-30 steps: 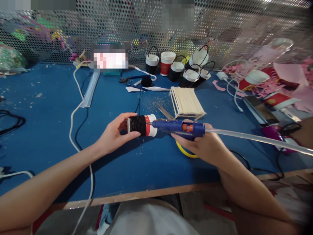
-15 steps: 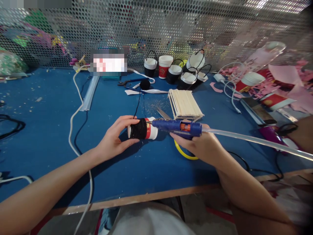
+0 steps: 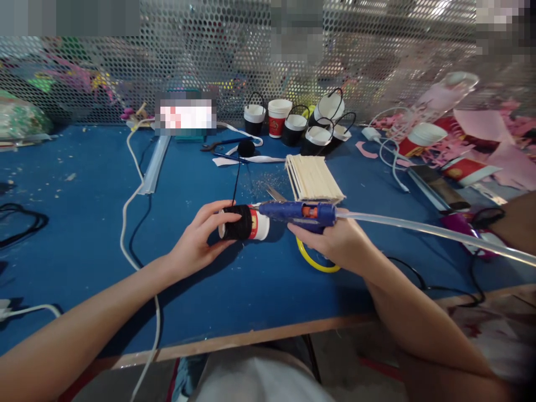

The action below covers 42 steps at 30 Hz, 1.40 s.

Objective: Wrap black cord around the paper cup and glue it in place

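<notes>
My left hand point(image 3: 205, 234) grips a paper cup point(image 3: 262, 225) lying on its side, its mouth to the right. Black yarn point(image 3: 239, 223) is wound round much of the cup, leaving a red band and the white end bare. From the winding a strand runs up to a black yarn ball point(image 3: 246, 148). Wrapped round a blue hot glue gun point(image 3: 293, 215), my right hand point(image 3: 341, 243) holds the nozzle at the cup's red band, by the edge of the yarn. A long clear glue stick point(image 3: 419, 226) sticks out of the gun's back. Yellow-handled scissors point(image 3: 314, 259) lie partly hidden beneath that hand.
A block of wooden sticks point(image 3: 315, 177) stands just beyond the glue gun. Several black-wrapped cups point(image 3: 294, 131) with handles line the back, near a mesh wall point(image 3: 234, 50). A white cable point(image 3: 125, 223) crosses the left side. Pliers point(image 3: 218, 146) lie behind the yarn ball.
My left fingers have shifted on the yarn-wound cup, the index finger now lying across the winding. The glue gun stays at the red band. The whole view has shifted slightly.
</notes>
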### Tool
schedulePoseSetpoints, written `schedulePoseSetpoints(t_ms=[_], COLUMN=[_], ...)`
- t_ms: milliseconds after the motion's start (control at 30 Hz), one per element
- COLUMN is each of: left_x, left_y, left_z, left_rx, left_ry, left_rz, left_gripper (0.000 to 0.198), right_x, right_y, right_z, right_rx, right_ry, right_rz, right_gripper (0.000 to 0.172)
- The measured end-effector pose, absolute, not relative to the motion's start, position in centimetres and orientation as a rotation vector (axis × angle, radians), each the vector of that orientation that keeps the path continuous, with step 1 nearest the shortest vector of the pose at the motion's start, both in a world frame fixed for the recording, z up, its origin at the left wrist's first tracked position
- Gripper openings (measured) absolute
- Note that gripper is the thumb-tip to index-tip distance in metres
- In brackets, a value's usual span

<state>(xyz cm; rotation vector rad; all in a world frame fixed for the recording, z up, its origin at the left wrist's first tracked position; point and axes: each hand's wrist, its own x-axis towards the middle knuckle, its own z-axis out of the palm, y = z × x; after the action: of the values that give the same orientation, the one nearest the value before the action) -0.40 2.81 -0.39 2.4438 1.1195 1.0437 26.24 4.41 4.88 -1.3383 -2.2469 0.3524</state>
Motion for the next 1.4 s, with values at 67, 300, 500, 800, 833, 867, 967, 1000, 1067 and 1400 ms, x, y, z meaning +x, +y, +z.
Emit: schedulePoseSetpoints(t_ms=[67,300,500,800,833,867,967,1000,1067,1400], left_x=[-0.4,-0.4,-0.5,-0.3,-0.3,-0.3,-0.3,-0.3,-0.3,-0.2], left_y=[2.9,3.0,2.9,2.9,2.9,2.9,2.9,2.9,2.7,2.1], left_z=[-0.4,-0.8,-1.0,-0.8,-0.9,-0.9,-1.0,-0.9,-0.7,0.2], left_rx=[2.434,2.228,2.144,2.107,2.106,2.107,2.111,2.117,2.155,2.554], left_ry=[1.125,1.165,1.177,1.184,1.178,1.170,1.142,1.127,1.091,1.011], left_rz=[1.041,1.051,1.073,1.086,1.090,1.094,1.101,1.102,1.089,0.917], left_gripper=[0.038,0.045,0.046,0.047,0.047,0.047,0.048,0.048,0.048,0.050], right_x=[26.2,27.5,28.4,29.0,28.9,28.8,27.6,26.9,25.2,18.7], right_y=[4.6,6.3,8.5,11.6,11.6,11.4,10.0,9.3,7.9,7.9], right_z=[5.1,5.7,5.1,3.2,3.1,3.2,4.1,4.6,5.7,5.3], right_rx=[-1.393,-1.405,-1.674,-1.866,-1.874,-1.861,-1.663,-1.550,-1.294,-1.017], right_ry=[-2.158,-1.798,-1.885,-1.937,-1.941,-1.940,-1.943,-1.976,-2.156,-2.281], right_rz=[0.584,0.948,0.316,-0.057,-0.107,-0.170,-0.308,-0.281,-0.038,1.174], right_gripper=[0.021,0.029,0.035,0.038,0.037,0.036,0.032,0.031,0.031,0.043])
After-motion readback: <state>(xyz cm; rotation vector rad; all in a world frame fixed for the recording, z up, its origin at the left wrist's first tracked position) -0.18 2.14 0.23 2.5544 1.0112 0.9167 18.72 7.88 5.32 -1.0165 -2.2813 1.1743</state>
